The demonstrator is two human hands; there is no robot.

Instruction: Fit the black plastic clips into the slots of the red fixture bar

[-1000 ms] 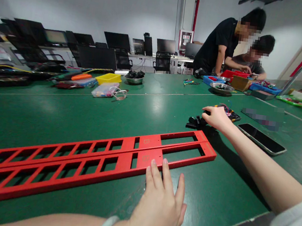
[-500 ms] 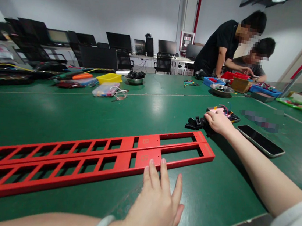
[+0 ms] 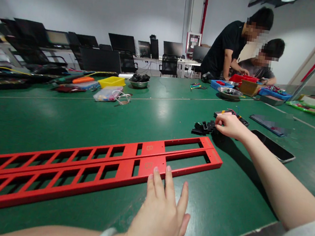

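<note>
Two long red slotted frames (image 3: 151, 166) lie side by side on the green table (image 3: 86, 130), running from the left edge to the middle. My left hand (image 3: 161, 211) is spread open, its fingertips resting on the near frame's edge beside the marked panel. Farther right, my right hand (image 3: 227, 125) has its fingers bent together at a pile of small black parts (image 3: 204, 128); whatever it pinches is too small to make out. Behind that hand is a device with wires (image 3: 242, 120), partly covered by it.
A black phone (image 3: 274, 146) and a second flat device (image 3: 268, 125) lie at right. Farther back are a metal bowl of black parts (image 3: 139, 81), a yellow tray (image 3: 112, 82) and a metal dish (image 3: 229, 93). Two people work at the far right beside a red bin (image 3: 242, 79).
My right hand has lifted slightly and its fingers have curled more above the black parts. My left hand keeps its place on the near frame. The standing person's hand has moved down toward the red bin.
</note>
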